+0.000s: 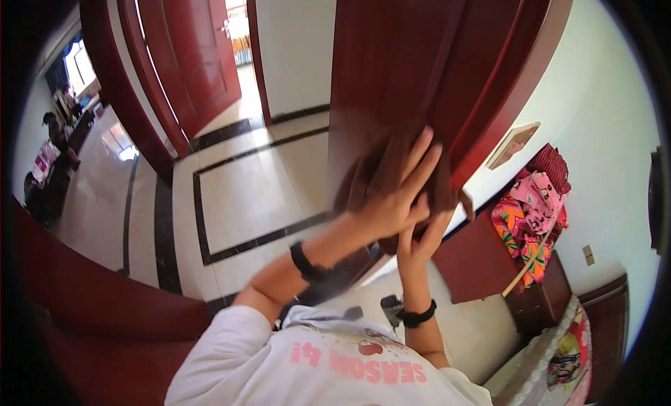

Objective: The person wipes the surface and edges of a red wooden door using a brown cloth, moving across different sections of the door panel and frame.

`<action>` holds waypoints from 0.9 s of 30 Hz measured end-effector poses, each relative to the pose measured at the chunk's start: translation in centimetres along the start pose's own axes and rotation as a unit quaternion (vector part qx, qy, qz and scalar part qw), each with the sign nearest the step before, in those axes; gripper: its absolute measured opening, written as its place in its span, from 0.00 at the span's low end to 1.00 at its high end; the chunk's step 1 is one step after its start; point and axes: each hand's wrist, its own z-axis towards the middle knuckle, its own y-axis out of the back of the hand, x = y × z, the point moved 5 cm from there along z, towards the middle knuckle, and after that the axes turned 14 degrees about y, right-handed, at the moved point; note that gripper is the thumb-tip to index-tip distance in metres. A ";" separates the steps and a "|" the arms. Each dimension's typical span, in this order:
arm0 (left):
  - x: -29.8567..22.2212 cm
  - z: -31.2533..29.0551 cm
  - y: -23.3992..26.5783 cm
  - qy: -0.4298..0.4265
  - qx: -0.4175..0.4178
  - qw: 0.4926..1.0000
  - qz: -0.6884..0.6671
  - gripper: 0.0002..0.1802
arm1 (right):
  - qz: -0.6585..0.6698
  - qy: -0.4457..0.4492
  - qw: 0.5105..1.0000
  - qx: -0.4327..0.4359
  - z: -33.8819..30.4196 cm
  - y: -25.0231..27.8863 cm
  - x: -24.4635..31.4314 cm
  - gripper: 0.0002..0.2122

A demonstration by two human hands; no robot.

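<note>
A brown cloth (377, 165), bunched in soft folds, is between my two hands in front of the dark red door (391, 56). My left hand (388, 207) lies over it with two fingers stretched upward and the thumb bent in. Just below and to the right, my right hand (421, 241) grips the cloth's lower part, its fingertips partly hidden behind the folds. A loose end of the cloth hangs at the right, near the door frame. Motion blurs the cloth's left side, and whether it touches the door I cannot tell.
On the right, a dark red cabinet (475, 255) carries bright patterned fabrics (535, 203) and a wooden stick (524, 273). A bed corner (538, 364) shows at lower right. Another red door (199, 49) stands ajar across the tiled floor (244, 196). A person (56, 130) is far left.
</note>
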 end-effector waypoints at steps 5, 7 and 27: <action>-2.9 7.4 2.9 -0.085 -0.032 0.993 -0.079 0.38 | -0.030 0.096 0.995 -0.019 7.2 2.9 -0.3 0.28; -3.6 8.3 3.7 -0.089 -0.039 0.993 -0.065 0.39 | -0.016 0.108 0.993 -0.049 8.7 3.1 -0.2 0.28; -0.1 0.5 0.3 -0.014 0.131 0.989 -0.069 0.41 | -0.040 0.009 0.990 -0.138 -1.1 -0.3 -0.6 0.27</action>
